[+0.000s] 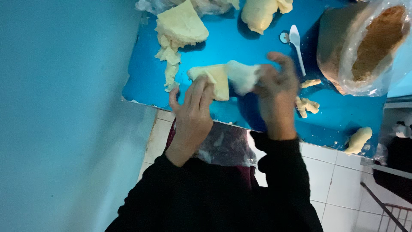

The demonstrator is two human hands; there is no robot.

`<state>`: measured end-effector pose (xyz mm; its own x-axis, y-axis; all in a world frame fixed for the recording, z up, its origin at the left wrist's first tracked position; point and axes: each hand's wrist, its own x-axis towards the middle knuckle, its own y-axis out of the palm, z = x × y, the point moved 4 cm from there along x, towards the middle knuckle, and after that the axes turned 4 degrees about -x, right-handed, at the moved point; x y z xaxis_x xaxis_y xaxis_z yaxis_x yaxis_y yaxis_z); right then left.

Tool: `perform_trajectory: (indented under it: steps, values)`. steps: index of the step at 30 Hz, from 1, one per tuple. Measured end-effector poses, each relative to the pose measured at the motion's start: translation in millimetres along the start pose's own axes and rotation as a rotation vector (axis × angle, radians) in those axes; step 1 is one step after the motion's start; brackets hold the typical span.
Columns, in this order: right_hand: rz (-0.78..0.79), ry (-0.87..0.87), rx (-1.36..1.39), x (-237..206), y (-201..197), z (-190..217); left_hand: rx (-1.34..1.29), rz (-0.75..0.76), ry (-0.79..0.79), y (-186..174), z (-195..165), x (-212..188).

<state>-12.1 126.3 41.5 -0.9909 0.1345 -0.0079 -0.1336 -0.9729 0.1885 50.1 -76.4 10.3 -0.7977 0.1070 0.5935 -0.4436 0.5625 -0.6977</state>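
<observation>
Near the front edge of the blue table (146, 86), your left hand (193, 107) pinches a pale dough slab (216, 79). Your right hand (277, 88), fingers curled, grips its blurred white end, left of the white spoon (296, 43).

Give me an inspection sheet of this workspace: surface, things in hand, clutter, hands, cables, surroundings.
Surface: shiny blue tabletop, crumbs scattered.
Things in hand: flat pale dough piece, held at both ends above the tabletop; its right end blurred.
Clutter: large dough block, dough lump, small dough bits, white plastic spoon, clear bag of brown crumbs, dough piece at the edge.
Hands: left hand grips the dough; right hand pinches its blurred end.
Cables: nothing seen.
Surroundings: blue wall, white tiled floor, metal rack.
</observation>
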Motion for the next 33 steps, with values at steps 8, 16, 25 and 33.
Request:
perform_trajectory:
  steps: [8, 16, 25, 33]
  values:
    - [0.184, -0.804, -1.251, -59, -16, 100, 0.031, 0.029, -0.011, -19, -11, 9]
    - [0.185, -0.515, -1.227, -114, -56, 37, -0.190, 0.225, 0.279, -2, -56, 1]
    - [-0.600, -0.165, -1.936, -184, -168, 45, -0.167, 0.219, 0.319, 13, -46, -19]
    - [-0.343, -0.486, -1.400, -154, -128, 63, -0.191, 0.197, 0.327, 17, -45, -21]
